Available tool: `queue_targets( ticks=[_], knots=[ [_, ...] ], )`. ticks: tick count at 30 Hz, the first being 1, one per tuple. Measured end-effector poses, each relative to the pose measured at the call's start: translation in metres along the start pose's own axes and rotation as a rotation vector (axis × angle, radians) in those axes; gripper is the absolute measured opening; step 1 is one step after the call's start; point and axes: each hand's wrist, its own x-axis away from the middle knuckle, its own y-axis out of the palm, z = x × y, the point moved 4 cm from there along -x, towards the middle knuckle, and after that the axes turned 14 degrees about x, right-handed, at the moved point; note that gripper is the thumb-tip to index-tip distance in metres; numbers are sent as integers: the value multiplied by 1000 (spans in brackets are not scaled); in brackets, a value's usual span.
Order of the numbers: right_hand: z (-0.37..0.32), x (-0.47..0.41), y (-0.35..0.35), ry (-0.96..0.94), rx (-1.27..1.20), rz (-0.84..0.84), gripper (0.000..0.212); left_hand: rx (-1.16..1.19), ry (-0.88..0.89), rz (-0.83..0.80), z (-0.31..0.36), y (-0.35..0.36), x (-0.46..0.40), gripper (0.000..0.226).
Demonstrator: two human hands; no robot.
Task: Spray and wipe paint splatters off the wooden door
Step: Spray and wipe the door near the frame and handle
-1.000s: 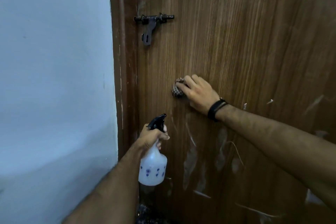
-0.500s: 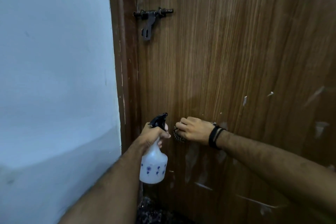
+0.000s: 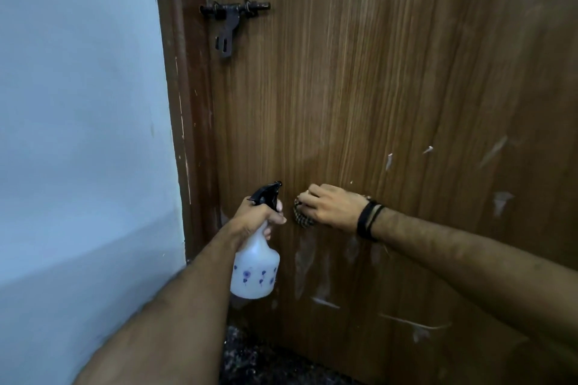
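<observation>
A brown wooden door fills the right of the view. White paint splatters smear its lower part, with smaller flecks to the right. My left hand grips the neck of a white spray bottle with a black nozzle, held just left of the door panel. My right hand holds a bunched checked cloth and presses it against the door above the smears.
A dark sliding latch sits high on the door's left edge beside the door frame. A pale blue-white wall fills the left. Dark speckled floor shows below the door.
My right hand has slid the cloth down the door from mid height to just above the smears, then held there. The left hand and bottle have hardly moved.
</observation>
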Motion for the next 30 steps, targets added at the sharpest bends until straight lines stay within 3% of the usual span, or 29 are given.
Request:
queue_targets(
  ticks=[3,6,8,12,15,21,30],
  knots=[
    [8,9,-10,112,-23,34,43,-2,53,-23,16,11,-4,21],
    [37,44,-35,385,-163,145,59,66,96,-83,37,28,-17,23],
    [60,78,-49,519,-172,223,58,105,124,-155,51,41,-28,23],
    [121,155,-58,819,-36,337,48,56,119,-369,70,83,-42,23],
    [165,194,-56,964,114,309,52,-54,77,-527,73,122,-45,21],
    [211,216,-46,732,267,205,62,-273,78,-707,78,167,-42,19],
    [181,218,-26,415,172,211,49,-292,107,-600,64,160,-41,14]
  ],
)
